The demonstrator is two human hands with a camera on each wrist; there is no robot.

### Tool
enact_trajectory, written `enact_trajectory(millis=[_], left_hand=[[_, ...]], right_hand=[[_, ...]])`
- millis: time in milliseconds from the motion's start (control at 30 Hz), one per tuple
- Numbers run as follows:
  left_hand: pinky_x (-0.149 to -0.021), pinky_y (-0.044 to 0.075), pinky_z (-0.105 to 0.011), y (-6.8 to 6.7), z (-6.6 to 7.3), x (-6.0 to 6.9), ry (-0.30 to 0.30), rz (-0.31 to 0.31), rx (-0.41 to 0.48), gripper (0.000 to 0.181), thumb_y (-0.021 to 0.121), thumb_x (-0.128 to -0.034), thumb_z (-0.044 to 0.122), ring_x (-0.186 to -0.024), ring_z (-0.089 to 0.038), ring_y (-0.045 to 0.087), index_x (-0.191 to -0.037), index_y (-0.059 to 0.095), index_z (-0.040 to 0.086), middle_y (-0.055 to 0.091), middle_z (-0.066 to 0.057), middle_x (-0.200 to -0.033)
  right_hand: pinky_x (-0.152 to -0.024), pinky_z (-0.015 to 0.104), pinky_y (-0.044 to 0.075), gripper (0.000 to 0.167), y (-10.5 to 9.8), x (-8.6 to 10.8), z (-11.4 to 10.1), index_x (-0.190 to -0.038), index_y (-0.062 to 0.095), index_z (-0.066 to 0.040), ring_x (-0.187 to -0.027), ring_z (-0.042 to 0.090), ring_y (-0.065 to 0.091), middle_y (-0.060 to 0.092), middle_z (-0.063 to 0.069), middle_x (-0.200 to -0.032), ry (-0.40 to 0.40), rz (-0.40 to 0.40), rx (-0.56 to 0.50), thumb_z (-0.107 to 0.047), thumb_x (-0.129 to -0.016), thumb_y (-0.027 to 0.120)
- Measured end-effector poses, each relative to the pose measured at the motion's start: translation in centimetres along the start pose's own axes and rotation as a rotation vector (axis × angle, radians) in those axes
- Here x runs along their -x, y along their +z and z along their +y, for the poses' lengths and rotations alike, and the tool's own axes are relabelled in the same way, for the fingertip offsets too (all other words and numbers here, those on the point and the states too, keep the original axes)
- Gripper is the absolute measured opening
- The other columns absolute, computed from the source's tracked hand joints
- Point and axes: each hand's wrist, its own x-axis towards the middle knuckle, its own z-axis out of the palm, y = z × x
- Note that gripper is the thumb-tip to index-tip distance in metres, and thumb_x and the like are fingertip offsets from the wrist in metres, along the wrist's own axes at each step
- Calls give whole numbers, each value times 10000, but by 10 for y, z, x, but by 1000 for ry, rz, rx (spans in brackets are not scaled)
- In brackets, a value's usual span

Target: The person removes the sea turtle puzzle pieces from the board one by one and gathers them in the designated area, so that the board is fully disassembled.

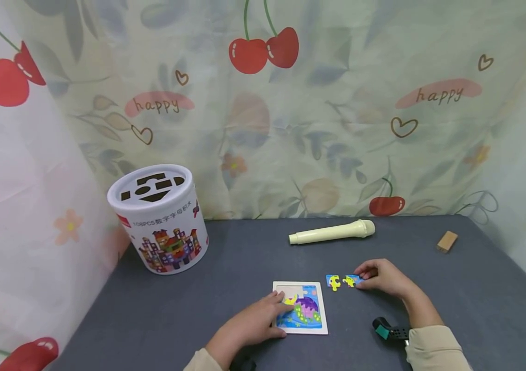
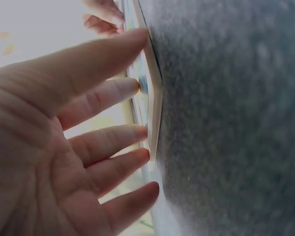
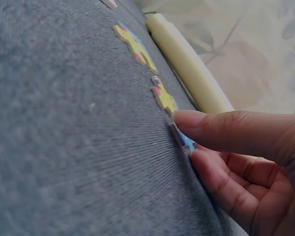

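Observation:
My left hand [image 1: 258, 319] rests on the left side of a white-rimmed jigsaw puzzle board [image 1: 306, 331], fingers extended over its picture and thumb near the lower edge. Purple, green and blue pieces fill much of the board; pale backing shows at its upper left. In the left wrist view, the fingertips meet the board's edge [image 2: 155, 108]. To the right, my right hand [image 1: 385, 278] pinches a blue-and-yellow puzzle piece [image 1: 352, 280] between thumb and fingers, low at the table surface. A similar loose piece [image 1: 333, 282] lies just left of it.
Behind the pieces lies a cream toy microphone [image 1: 332, 233]. A large white block bucket [image 1: 170, 221] stands at the back left. One small wooden block [image 1: 447, 241] lies at the far right of the dark table [image 1: 244, 257]. Patterned cloth [image 1: 253, 118] hangs behind.

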Motion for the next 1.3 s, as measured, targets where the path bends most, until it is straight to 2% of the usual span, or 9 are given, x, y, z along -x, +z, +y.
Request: enact_trajectory(millis=[267,400,533,667,700,800,900,967,1300], left_hand=[[-1096,309,-471,-3,9,0,49,45,-48,519,701,-814,354,-1374,-252,349,-1300,561,237,422,-95,-1451],[-1100,315,-437,-2,16,-1,75,54,-69,507,703,-815,339,-1373,-263,348,-1292,568,233,429,-106,-1444],[-1097,332,-381,-1,21,-2,77,48,-74,511,708,-811,333,-1365,-277,360,-1293,565,245,428,-107,-1445],[-1080,355,-375,1,24,-4,79,42,-78,526,707,-810,336,-1349,-309,376,-1305,555,242,422,-128,-1445],[-1078,357,-382,1,24,-5,77,37,-71,528,705,-812,337,-1348,-319,375,-1309,552,239,416,-132,-1448],[-1068,366,-408,3,25,-6,76,40,-58,541,703,-813,346,-1346,-344,369,-1318,543,237,396,-143,-1460],[-1069,361,-431,3,26,-7,59,36,-41,557,701,-811,362,-1359,-348,347,-1330,529,256,365,-131,-1481],[-1067,363,-434,3,27,-8,49,31,-41,566,696,-811,380,-1364,-345,340,-1337,517,274,352,-119,-1491],[-1067,365,-426,5,29,-9,39,5,-63,577,688,-815,396,-1359,-341,348,-1349,503,280,373,-123,-1477]], right_hand=[[-605,223,447,328,-5,0,0,-989,670,24,-731,138,517,608,40,-814,58,45,42,-185,-756,768],[-593,225,442,304,-2,-2,-5,-976,673,24,-721,130,519,619,35,-802,51,85,76,-175,-763,759],[-588,229,438,303,4,-4,-14,-958,678,24,-706,120,519,623,42,-791,29,96,92,-180,-752,767],[-593,243,453,324,8,-7,-21,-931,682,17,-697,111,534,631,44,-786,-26,83,80,-225,-737,778],[-581,242,450,319,9,-8,-22,-915,681,19,-685,104,536,630,45,-774,-76,84,78,-229,-738,778],[-592,251,468,317,12,-11,-29,-905,682,15,-689,85,548,640,44,-788,-132,79,78,-239,-739,775],[-602,254,477,303,18,-14,-37,-915,683,20,-703,94,557,648,62,-803,-142,65,86,-207,-738,775],[-611,251,481,300,23,-16,-43,-940,685,19,-721,102,558,649,64,-819,-104,44,91,-185,-738,773],[-646,213,479,301,47,-28,-63,-982,681,24,-755,101,565,671,99,-890,-170,-56,109,-157,-756,762]])
